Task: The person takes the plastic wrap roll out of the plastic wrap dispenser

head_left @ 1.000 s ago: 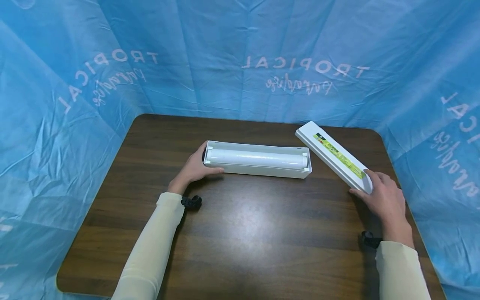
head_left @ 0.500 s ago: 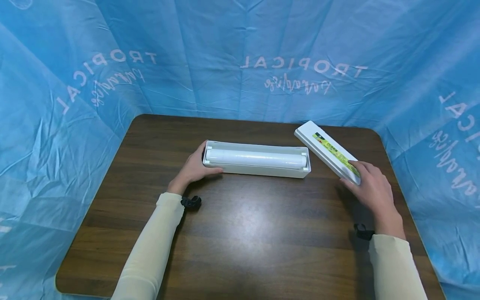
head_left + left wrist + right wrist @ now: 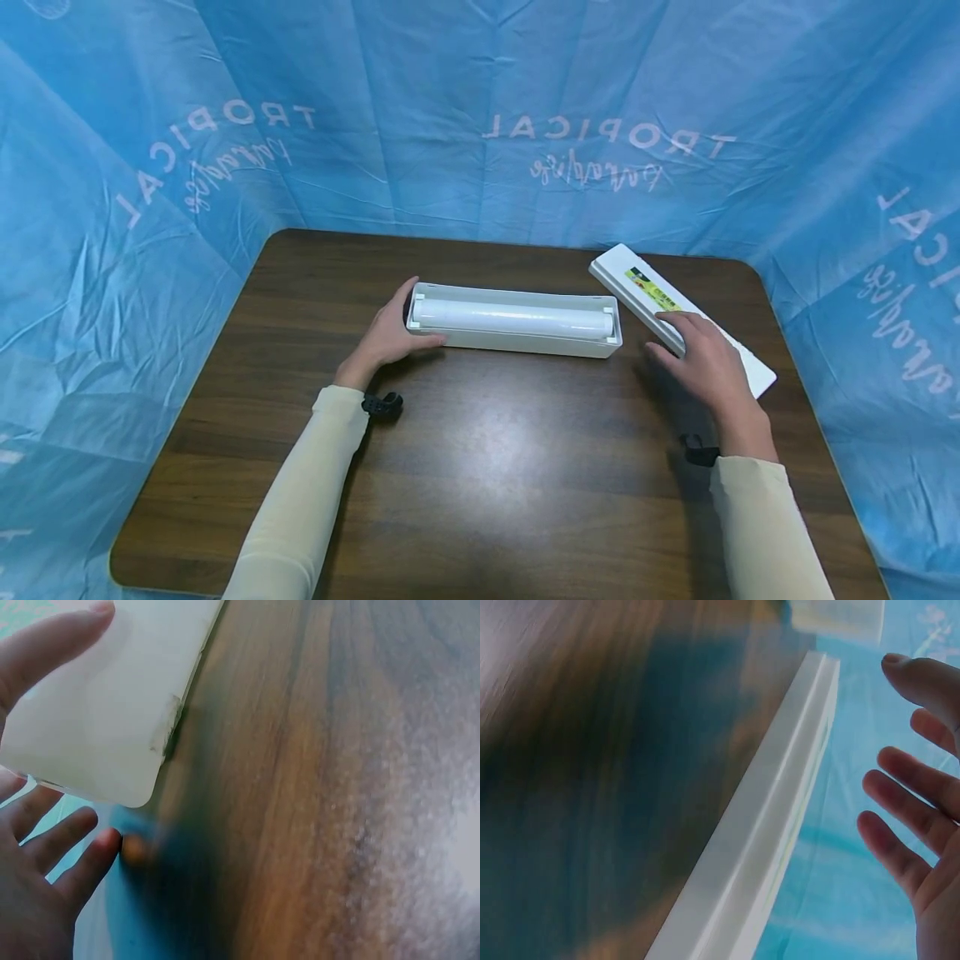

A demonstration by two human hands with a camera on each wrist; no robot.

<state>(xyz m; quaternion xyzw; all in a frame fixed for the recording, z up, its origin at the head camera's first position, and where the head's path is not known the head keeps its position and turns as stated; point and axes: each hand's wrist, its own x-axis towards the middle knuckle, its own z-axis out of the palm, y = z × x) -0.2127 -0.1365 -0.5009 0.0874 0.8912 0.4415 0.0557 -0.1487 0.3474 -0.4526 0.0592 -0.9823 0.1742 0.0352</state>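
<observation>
A long white cling film dispenser box [image 3: 525,342] lies open-topped on the table, with a white roll [image 3: 513,318] inside. My left hand [image 3: 390,333] grips its left end, thumb along the front wall and fingers round the far side; the left wrist view shows the thumb on the box wall [image 3: 97,720]. To the right, slanted, lies the white lid [image 3: 756,377] with a yellow-green label [image 3: 654,287]. Over the lid's middle hovers my right hand [image 3: 703,357], fingers loosely spread. In the right wrist view those fingers [image 3: 900,802] stand apart from the lid's edge [image 3: 765,802].
The dark wooden table [image 3: 480,467] has rounded corners. Blue printed sheeting [image 3: 420,100] hangs round its back and sides. A black wrist strap [image 3: 699,451] is on the right wrist, another [image 3: 382,406] on the left.
My right hand has let go of the lid's near end and moved left over its middle. The lid's near end shows again. Left hand and box have stayed put.
</observation>
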